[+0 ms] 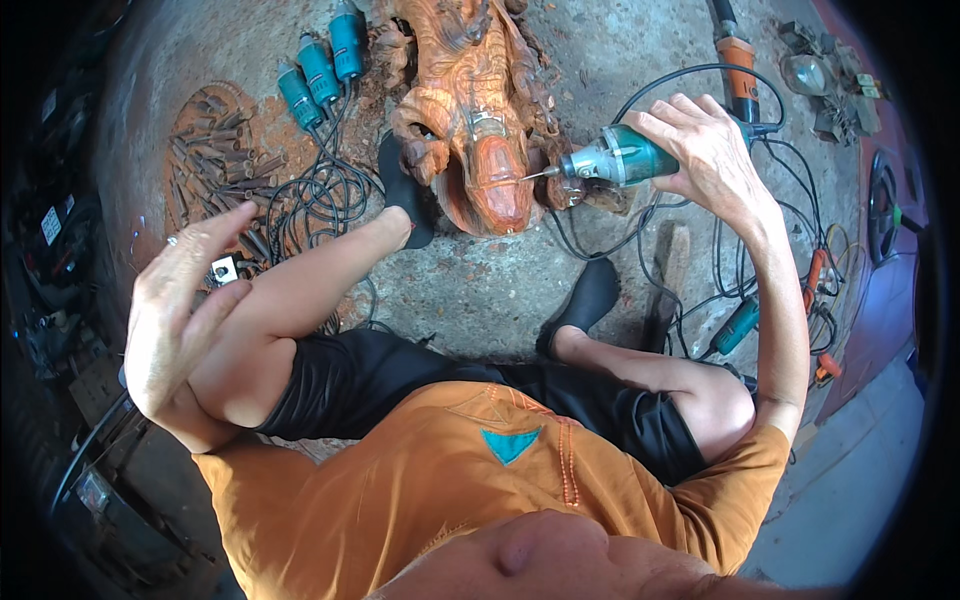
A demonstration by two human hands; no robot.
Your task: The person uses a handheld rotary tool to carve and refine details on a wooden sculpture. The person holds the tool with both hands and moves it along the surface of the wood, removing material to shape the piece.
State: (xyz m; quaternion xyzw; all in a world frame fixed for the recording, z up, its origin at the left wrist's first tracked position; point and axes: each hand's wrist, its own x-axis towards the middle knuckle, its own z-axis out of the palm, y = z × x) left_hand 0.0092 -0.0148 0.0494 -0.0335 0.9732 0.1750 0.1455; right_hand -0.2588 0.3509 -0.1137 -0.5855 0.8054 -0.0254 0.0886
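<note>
My right hand [705, 155] is wrapped round a teal die grinder [630, 157] with a silver nose. Its thin bit [540, 175] points left and reaches the right edge of the smooth reddish front piece of a carved wooden sculpture [498, 185]; I cannot tell whether it touches. The sculpture lies between my feet, its brown wood full of ripples and curls. On the left, my left hand [185, 310] is raised beside my knee, open, with fingers stretched out and apart. A small white and black square thing [225, 269] shows just past its thumb, apparently not gripped.
Several teal power tools [317, 70] lie at the upper left, their black cables [320, 190] tangled below. Left of them is a heap of rusty metal gouges [210, 150]. An orange and black grinder [738, 75], another teal tool [737, 325] and a wooden bar [668, 285] lie at right among cables.
</note>
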